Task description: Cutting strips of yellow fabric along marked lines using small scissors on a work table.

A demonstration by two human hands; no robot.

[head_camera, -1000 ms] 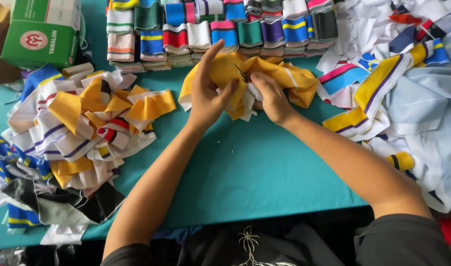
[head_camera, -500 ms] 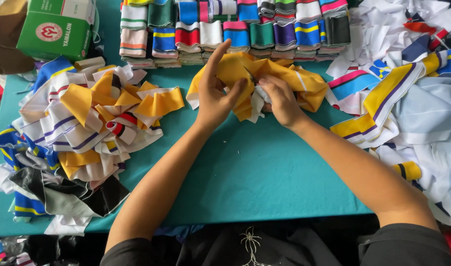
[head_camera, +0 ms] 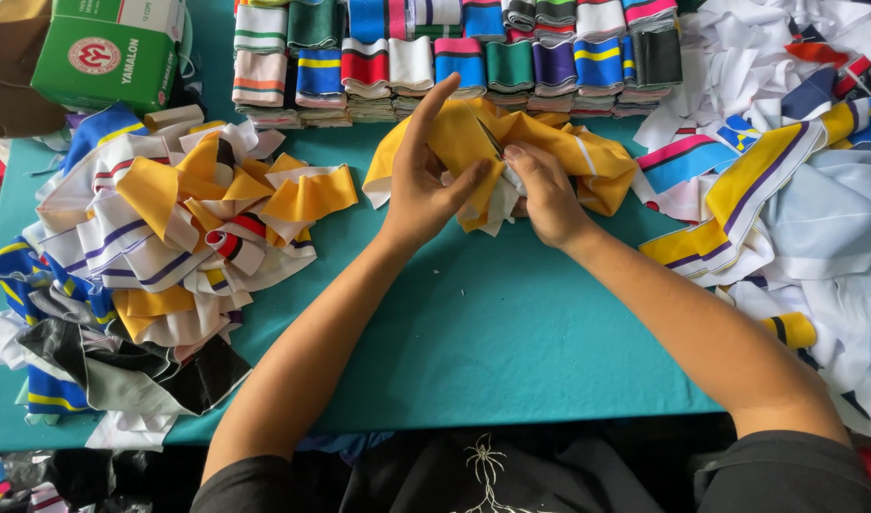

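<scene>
A bundle of yellow fabric pieces (head_camera: 540, 152), mixed with a few white ones, lies on the teal worktop (head_camera: 511, 332) just in front of the row of folded striped collars (head_camera: 454, 57), and both hands are in it. The left hand (head_camera: 426, 180) has its grip on the bundle's left part: the thumb presses a yellow fold from the near side while the fingers stand up and spread behind the cloth. The right hand (head_camera: 549, 195) has its grip closed narrowly, fingers curled and pinching a white-and-yellow piece at the bundle's middle. A thin dark line shows on the yellow cloth between the two hands; what it is cannot be told.

Left of the bundle, with bare worktop between, a loose heap of strips (head_camera: 160, 247) spreads toward the near edge: yellow, white with purple lines, blue, red and black. Beyond that heap, at the far left corner, stands a green cardboard box (head_camera: 107, 52). Right of the bundle a larger pile of cut cloth (head_camera: 787, 199) lies close by, mostly white and pale blue with yellow, pink and blue bands. Both forearms reach over the near edge from dark sleeves (head_camera: 787, 470).
</scene>
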